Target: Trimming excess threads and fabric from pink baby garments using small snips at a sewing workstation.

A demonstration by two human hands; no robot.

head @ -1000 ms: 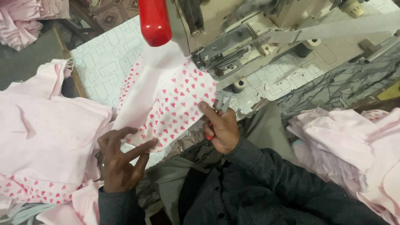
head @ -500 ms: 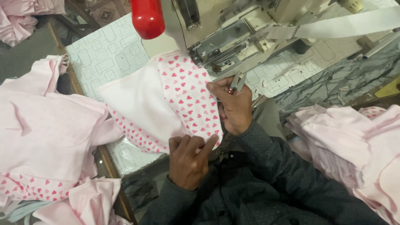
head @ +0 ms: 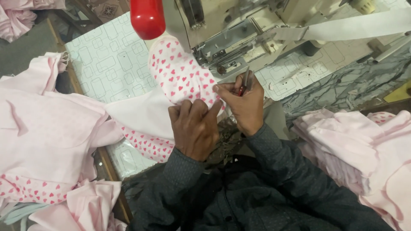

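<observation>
Right hand (head: 243, 106) pinched shut on small thread snips (head: 245, 84) with a red grip — blades point up toward the sewing machine (head: 231, 38). Left hand (head: 195, 128) curled, knuckles up, fingertips pressing the heart-print fabric (head: 182, 77) at its near edge; whether it pinches the cloth or only presses on it cannot be told. The two hands sit just beside each other, thumbs nearly touching.

Nearest the body: dark sleeves, and a pile of pink garments (head: 47, 141) at left spilling over the table's wooden edge. A second stack of pink pieces (head: 359, 145) at right, well apart from the hands.

Fabric runs from under the left hand up across the patterned tabletop (head: 107, 60) to the machine's needle area; a plain white panel of it spreads left. Bare tabletop left of the fabric. Beyond it, a red rounded knob (head: 147, 17) hangs just above the fabric's far end, and a white strip (head: 359, 26) crosses the machine at upper right.
</observation>
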